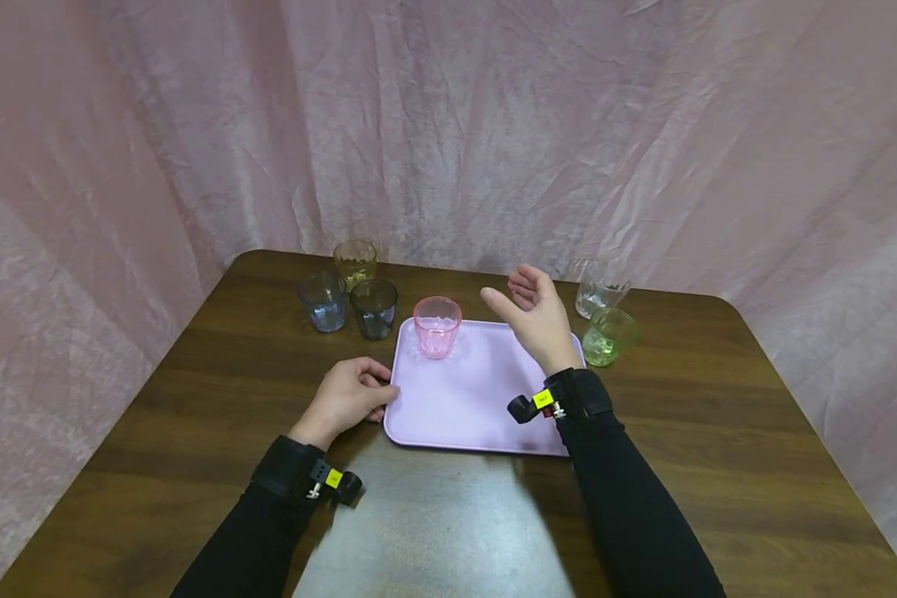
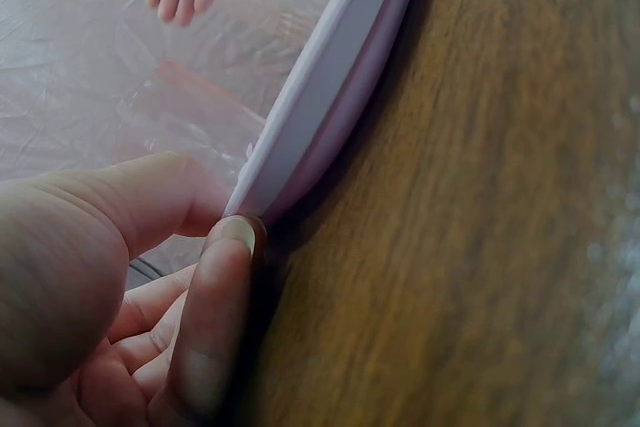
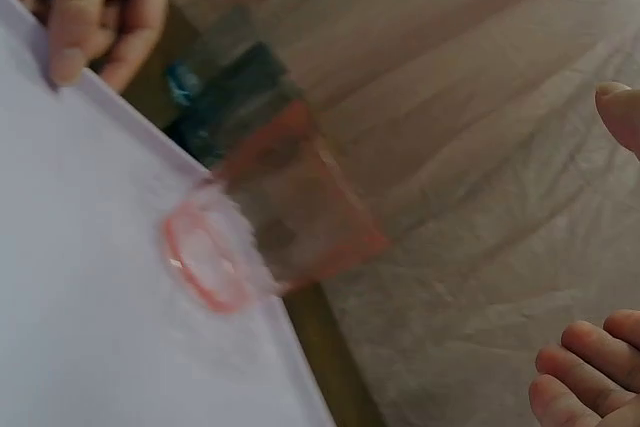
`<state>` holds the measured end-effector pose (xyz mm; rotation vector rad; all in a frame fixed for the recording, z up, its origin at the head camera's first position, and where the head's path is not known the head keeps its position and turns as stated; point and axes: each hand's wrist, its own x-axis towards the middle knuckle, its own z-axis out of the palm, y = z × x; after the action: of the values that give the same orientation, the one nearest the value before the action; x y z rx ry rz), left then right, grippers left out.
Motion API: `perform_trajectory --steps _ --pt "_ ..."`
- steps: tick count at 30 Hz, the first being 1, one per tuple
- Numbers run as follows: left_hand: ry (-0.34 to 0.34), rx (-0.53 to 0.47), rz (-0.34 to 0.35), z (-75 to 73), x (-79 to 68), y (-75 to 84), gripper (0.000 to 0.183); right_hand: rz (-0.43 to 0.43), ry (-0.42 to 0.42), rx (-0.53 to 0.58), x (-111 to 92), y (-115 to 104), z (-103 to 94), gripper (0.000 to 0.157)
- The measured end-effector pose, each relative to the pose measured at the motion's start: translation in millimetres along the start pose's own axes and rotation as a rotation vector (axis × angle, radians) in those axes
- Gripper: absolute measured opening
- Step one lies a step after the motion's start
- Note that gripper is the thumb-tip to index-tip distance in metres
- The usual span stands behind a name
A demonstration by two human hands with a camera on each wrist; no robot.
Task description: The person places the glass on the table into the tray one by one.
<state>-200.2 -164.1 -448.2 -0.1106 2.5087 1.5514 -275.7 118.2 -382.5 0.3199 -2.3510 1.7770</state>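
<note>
My left hand (image 1: 346, 397) pinches the left rim of a lilac tray (image 1: 467, 407) between thumb and fingers. In the left wrist view the thumb and a fingertip meet at the tray's edge. On the tray's back left corner a pink-tinted glass (image 1: 437, 330) stands upright. Over the tray's right part hovers my right hand (image 1: 536, 324), holding nothing, its fingers loosely bent and thumb spread away. The pink glass also shows in the right wrist view, well apart from that hand. A green glass (image 1: 608, 337) and a clear glass (image 1: 600, 291) stand just beyond the right hand.
Left of the tray are a blue glass (image 1: 325, 302), a dark grey glass (image 1: 374, 309) and an amber glass (image 1: 355, 262), close together. Everything stands on a brown wooden table (image 1: 718, 440). A pink curtain (image 1: 448, 124) hangs behind its far edge.
</note>
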Motion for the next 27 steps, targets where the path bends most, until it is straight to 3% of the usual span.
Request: perform_trajectory --steps 12,27 --pt "-0.006 0.002 0.004 1.5 2.3 0.3 0.025 -0.03 0.109 0.074 0.1 -11.7 -55.6 0.085" --pt "-0.014 0.012 -0.01 -1.0 -0.6 1.0 0.027 -0.041 0.232 0.087 -5.3 -16.1 -94.6 0.08"
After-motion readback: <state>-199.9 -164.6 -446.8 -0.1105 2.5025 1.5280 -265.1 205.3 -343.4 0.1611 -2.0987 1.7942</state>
